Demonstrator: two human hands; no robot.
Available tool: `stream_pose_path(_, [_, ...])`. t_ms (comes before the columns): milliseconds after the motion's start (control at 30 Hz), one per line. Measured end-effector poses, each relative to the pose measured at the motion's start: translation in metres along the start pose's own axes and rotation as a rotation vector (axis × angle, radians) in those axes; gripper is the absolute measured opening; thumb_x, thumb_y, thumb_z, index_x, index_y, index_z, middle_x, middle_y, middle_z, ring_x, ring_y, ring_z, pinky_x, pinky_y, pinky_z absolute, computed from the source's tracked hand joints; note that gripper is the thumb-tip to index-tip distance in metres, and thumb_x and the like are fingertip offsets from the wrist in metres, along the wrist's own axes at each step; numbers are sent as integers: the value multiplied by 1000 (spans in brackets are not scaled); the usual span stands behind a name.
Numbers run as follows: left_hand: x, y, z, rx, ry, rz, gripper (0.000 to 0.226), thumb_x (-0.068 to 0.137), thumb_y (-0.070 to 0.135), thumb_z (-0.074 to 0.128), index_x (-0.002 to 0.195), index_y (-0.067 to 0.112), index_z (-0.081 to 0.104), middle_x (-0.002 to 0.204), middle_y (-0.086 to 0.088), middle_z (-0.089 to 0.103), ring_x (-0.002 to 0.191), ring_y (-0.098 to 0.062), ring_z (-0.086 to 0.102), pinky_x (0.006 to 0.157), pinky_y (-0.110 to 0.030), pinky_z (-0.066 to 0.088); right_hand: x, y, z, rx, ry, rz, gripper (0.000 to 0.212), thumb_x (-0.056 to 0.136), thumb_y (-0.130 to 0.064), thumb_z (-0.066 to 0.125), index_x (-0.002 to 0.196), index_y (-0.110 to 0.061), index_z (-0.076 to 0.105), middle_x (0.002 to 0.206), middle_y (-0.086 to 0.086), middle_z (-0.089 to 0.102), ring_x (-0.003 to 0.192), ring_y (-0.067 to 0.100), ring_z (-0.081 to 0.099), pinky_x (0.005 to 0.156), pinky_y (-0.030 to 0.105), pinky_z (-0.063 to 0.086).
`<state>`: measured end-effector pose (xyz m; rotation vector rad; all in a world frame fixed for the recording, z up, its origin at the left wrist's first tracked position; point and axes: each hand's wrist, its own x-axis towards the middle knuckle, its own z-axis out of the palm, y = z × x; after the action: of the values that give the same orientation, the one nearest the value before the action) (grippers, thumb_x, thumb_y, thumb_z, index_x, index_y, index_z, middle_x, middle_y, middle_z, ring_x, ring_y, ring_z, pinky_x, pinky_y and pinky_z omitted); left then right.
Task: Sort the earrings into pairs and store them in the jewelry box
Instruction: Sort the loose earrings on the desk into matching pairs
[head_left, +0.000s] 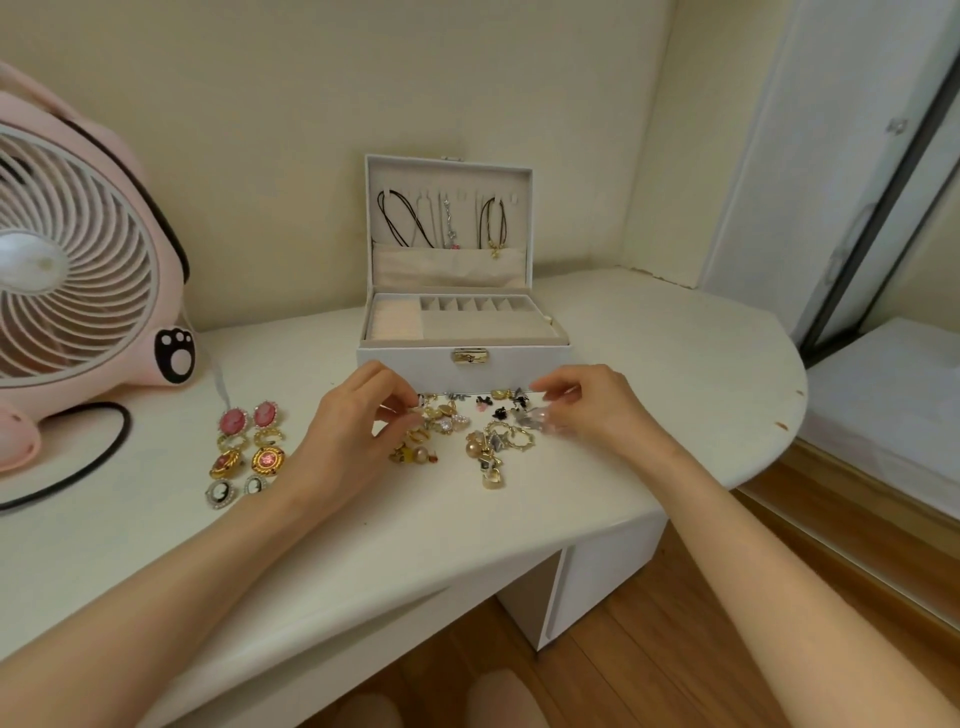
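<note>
Left hand pinches earring; jewelry box lid upright.

Both bare forearms reach forward and converge; left hand and right hand sit low, fingers curled toward thumbs, fingertips facing; any pinch is unclear

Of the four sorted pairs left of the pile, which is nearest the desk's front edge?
The black cameo pair, last in the column, below the red-and-gold round pair; the pink cameo pair lies farthest back.
</note>
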<state>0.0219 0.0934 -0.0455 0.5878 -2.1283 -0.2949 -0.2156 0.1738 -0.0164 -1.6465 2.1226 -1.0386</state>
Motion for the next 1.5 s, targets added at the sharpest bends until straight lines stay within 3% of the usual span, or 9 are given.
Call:
stream_pose_path(233, [-1, 7, -1, -20, -20, -9, 7, 83, 10, 66, 86, 8, 61, 85, 2, 58, 80, -8, 58, 70, -12, 48, -38, -34, 1, 15, -404, -273, 20, 73, -2, 74, 83, -18, 74, 80, -18, 62, 73, 2, 52, 66, 12, 43])
stream_pose_path(433, [-2, 10, -2, -28, -78, -14, 9, 84, 16, 65, 89, 9, 62, 83, 3, 63, 74, -8, 61, 68, -20, 50, -38, -29, 16, -21, -356, -274, 13, 69, -10, 79, 78, -16, 72, 80, -12, 64, 71, 3, 51, 66, 13, 41])
stream_pose_path(600, [3, 21, -7, -93, -82, -67, 8, 83, 17, 67, 85, 11, 63, 75, 11, 63, 74, -8, 61, 63, -11, 47, -39, -33, 22, 25, -286, -308, 5, 73, -15, 77, 77, -15, 75, 84, -6, 67, 71, 6, 53, 65, 12, 40])
stream_pose_path(833, [11, 31, -33, 71, -302, -179, 8, 84, 26, 66, 83, 21, 61, 73, 18, 61, 72, -2, 60, 68, -22, 49, -33, -54, 39, 210, -183, -314, 7, 74, -12, 76, 72, -16, 70, 82, 1, 69, 73, 14, 59, 60, 17, 45])
stream_pose_path(1033, [-16, 21, -77, 199, -363, -296, 11, 81, 32, 68, 76, 28, 59, 73, 14, 62, 55, 6, 55, 50, -18, 40, -37, -78, 74, 206, -276, -377, 5, 75, -13, 74, 75, -17, 71, 83, -6, 69, 69, 6, 55, 65, 16, 43])
stream_pose_path(1167, [-39, 10, -104, 194, -391, -257, 18, 77, 31, 73, 69, 34, 56, 83, 9, 66, 74, 1, 58, 66, -20, 48, -42, -90, 94, 195, -308, -437, 4, 74, -13, 75, 75, -15, 72, 82, -9, 66, 70, 10, 55, 69, 22, 45])
stream_pose_path(1267, [-53, 5, -116, 229, -434, -197, 23, 73, 24, 77, 68, 35, 57, 86, 10, 61, 80, 10, 52, 68, -6, 39, -45, -99, 103, 194, -309, -465, 7, 73, -14, 75, 72, -19, 70, 87, -5, 67, 69, 9, 54, 70, 24, 44])
stream_pose_path(1400, [-68, 0, -125, 331, -447, -184, 10, 71, 31, 76, 70, 30, 66, 86, 13, 54, 88, 17, 44, 68, -5, 34, -46, -109, 112, 162, -304, -469, 4, 74, -18, 75, 73, -18, 71, 87, -7, 66, 66, 4, 50, 73, 28, 45])
stream_pose_path(1500, [-73, -5, -131, 345, -445, -203, 18, 70, 35, 76, 67, 40, 60, 86, 14, 54, 88, 0, 47, 67, -8, 35, -49, -115, 121, 136, -304, -464, 7, 74, -20, 76, 72, -19, 69, 86, -9, 64, 66, 2, 49, 74, 31, 46])
